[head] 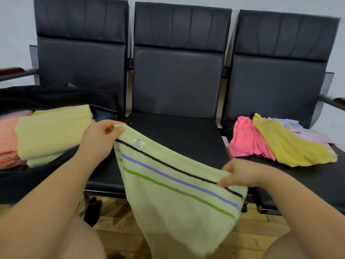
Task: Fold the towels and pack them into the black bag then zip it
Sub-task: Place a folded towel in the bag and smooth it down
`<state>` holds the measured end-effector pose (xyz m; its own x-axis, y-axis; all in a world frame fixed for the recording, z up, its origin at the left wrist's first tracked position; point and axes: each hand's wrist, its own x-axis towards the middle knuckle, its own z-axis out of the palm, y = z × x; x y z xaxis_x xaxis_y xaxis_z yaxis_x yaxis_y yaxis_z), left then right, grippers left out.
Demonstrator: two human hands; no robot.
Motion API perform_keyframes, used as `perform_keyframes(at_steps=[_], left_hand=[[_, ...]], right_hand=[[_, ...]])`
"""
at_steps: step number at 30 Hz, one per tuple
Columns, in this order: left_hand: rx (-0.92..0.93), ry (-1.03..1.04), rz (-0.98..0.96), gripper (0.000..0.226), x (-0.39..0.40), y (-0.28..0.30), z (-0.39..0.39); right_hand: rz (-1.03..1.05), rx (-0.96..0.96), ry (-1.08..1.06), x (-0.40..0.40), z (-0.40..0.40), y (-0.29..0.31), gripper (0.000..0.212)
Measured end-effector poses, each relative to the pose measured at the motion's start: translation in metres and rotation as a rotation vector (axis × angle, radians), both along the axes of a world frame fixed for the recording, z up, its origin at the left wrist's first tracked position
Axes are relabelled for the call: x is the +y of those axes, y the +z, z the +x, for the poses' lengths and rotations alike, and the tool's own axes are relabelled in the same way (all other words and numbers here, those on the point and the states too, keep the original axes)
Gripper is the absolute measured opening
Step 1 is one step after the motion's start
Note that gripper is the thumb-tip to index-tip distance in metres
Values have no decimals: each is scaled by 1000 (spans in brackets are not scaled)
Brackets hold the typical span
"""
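I hold a light green towel with black, blue and green stripes up in front of the middle seat; it hangs down toward the floor. My left hand pinches its upper left corner. My right hand pinches its upper right corner, lower than the left. The black bag lies open on the left seat with folded towels in it: a pale yellow one on top, orange ones at the left and a green one beneath.
A loose pile of unfolded towels lies on the right seat: pink, yellow, light blue and lilac behind. The black three-seat bench has metal armrests at both ends. Wooden floor shows below, between my knees.
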<state>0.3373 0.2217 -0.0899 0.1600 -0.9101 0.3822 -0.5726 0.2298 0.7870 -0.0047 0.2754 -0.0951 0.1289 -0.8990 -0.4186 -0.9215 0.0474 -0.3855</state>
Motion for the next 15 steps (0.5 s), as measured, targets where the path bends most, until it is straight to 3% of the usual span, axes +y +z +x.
perform_keyframes(at_steps=[2,5,7,9,12,15], left_hand=[[-101,66,23,4,-1,-3,9],[-78,35,224,21,-3,-12,18],[30,-42,441,21,4,-12,21],[288,-140,645,28,12,-3,24],[650,-290,686,34,21,14,38],[580,-275,617,32,16,11,44]], right_hand=[[-15,-31,-121,-1,-20,0,19],[-43,-348,-324,3,-36,-1,24],[48,-635,-452,10,-35,5,28],[176,-826,-483,22,-33,21,30],[142,-1025,-509,28,-32,42,26],[-7,-968,-526,16,-39,34,31]])
